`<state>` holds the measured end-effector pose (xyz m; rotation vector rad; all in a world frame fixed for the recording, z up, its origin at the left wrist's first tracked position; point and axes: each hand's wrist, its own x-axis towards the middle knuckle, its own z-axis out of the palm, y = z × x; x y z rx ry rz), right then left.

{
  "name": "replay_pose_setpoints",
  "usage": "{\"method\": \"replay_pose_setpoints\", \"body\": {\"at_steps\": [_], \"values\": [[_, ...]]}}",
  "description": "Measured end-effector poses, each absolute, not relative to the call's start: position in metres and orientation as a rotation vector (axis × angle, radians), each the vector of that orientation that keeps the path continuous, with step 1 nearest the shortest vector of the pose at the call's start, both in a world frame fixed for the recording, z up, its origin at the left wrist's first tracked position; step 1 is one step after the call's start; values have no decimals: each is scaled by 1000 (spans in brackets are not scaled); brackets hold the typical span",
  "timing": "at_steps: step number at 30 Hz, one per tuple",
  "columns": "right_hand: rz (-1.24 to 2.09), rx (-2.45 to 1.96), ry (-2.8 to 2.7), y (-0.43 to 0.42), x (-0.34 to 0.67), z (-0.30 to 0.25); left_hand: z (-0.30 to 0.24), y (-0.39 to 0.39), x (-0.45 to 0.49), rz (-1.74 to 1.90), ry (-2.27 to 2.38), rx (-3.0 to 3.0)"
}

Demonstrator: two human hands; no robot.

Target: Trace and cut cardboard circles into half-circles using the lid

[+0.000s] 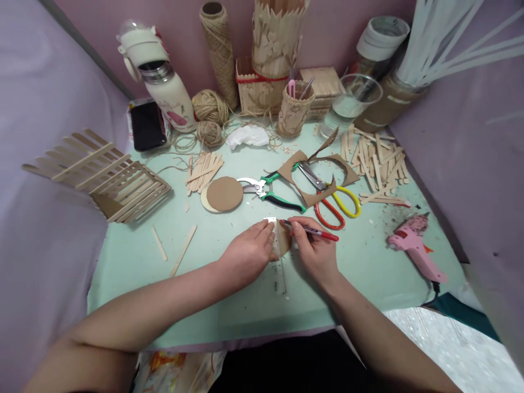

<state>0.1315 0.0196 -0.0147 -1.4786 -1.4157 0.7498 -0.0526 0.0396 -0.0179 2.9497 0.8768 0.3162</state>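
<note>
My left hand (248,254) lies flat, fingers stretched, pressing a clear ruler (280,267) onto a small brown cardboard piece (284,243) on the pale green table (360,262). My right hand (313,252) grips a red marker pen (315,231) with its tip at the ruler's edge on the cardboard. The cardboard piece is mostly hidden between the two hands.
Beyond the hands lie cardboard discs (223,195), green-handled pliers (274,194), red and yellow scissors (333,204) on a cut cardboard sheet (323,164). A pink glue gun (413,245) sits right. Loose craft sticks (379,161), a stick structure (110,177), twine, a flask (164,82), a phone and stick containers line the back.
</note>
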Motion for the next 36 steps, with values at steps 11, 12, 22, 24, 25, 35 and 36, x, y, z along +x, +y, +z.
{"method": "replay_pose_setpoints", "body": {"at_steps": [11,12,22,24,25,35,36], "values": [[839,-1500,-1390,20,130,-21,-21,38,-52,365,893,2961],[842,-1499,-1389,20,130,-21,-21,38,-51,369,894,2979],[858,-1496,-1399,21,129,-22,-19,39,-51,350,896,3002],[858,-1501,-1403,21,129,-21,-19,39,-51,355,894,3005],[859,-1504,-1406,21,129,-21,-19,39,-51,359,899,3010],[808,-1505,-1479,19,130,-15,-22,38,-53,363,883,2922],[797,-1505,-1491,18,130,-15,-22,38,-53,363,881,2932]]}}
